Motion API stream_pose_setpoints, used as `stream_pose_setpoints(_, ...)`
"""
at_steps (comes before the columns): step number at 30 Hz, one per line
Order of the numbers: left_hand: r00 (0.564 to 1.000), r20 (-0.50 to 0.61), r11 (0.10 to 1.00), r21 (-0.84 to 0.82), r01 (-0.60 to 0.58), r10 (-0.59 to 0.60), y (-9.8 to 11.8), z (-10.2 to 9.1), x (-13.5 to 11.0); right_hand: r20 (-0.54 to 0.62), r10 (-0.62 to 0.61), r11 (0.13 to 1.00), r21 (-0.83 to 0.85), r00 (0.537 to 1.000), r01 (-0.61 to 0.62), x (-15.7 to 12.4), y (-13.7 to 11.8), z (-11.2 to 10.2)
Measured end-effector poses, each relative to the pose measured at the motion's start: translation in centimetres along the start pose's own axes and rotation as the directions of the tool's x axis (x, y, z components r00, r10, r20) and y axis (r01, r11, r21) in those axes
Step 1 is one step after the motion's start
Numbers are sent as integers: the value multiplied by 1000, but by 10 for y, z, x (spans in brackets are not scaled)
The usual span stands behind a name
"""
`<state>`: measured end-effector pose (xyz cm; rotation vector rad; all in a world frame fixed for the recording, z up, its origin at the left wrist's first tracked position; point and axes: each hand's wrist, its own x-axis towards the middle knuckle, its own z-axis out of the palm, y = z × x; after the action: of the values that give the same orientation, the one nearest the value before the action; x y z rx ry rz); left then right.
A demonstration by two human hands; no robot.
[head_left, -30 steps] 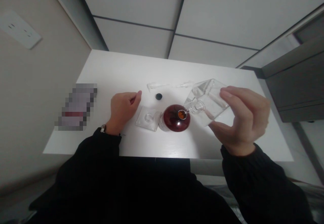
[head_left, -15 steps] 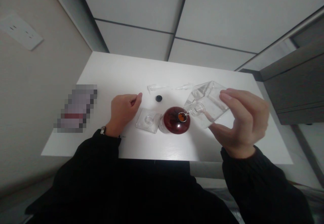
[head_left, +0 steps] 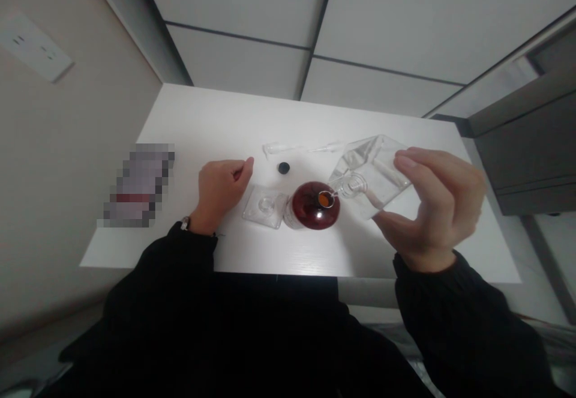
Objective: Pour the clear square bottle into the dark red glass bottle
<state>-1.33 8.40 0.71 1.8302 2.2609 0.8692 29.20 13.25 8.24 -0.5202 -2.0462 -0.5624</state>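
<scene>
My right hand (head_left: pixel 443 197) grips a square clear bottle (head_left: pixel 378 170), fingers on its far side and thumb beneath. The bottle is tilted, its neck pointing left at the open mouth of a round brown bottle (head_left: pixel 310 206). Clear liquid shows inside it, and a thin glint joins the two mouths. The brown bottle stands upright on the table. Left of it sits a small square clear container (head_left: pixel 263 207) with a round neck. My left hand (head_left: pixel 221 191) rests closed beside that container, thumb against the curled fingers, nothing visible in it. A black cap (head_left: pixel 283 168) lies behind.
Two clear plastic droppers, a left one (head_left: pixel 281 148) and a right one (head_left: pixel 324 147), lie toward the back of the white table (head_left: pixel 216 116). A blurred-out flat object (head_left: pixel 141 185) is at the left. Panels stand behind the table, and a wall socket (head_left: pixel 36 47) is at upper left.
The view has shifted slightly, so the table appears a little higher. Both hands and the tilted clear bottle keep nearly the same positions over and beside the brown bottle.
</scene>
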Motion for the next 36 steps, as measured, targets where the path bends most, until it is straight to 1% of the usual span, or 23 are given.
stream_pose_setpoints(4,1000,4,1000,16,9,-9,1,0,1,22,12,1000,-20,1000,-12,1,-2,-1)
stream_pose_setpoints(9,1000,22,1000,-10,14,-14,2,-1,1,18,38,999,-38,999,-37,1,-2,0)
stream_pose_setpoints(16,999,30,1000,9,26,-26,5,-1,1,-19,-32,999,-13,999,32,1,1,1)
stream_pose_setpoints(21,999,28,1000,18,23,-23,4,-2,1,30,9,1000,-7,1000,-8,0,-1,-1)
stream_pose_setpoints(27,1000,16,1000,10,20,-20,3,-2,1,27,-8,1000,-6,1000,8,0,0,-2)
stream_pose_setpoints(31,1000,-3,1000,-5,9,-9,2,-2,0,47,19,1000,-12,999,-18,2,-2,-3)
stream_pose_setpoints(36,1000,-1,1000,-1,17,-17,1,-1,-1,27,13,1000,-8,1000,-13,3,-3,-1)
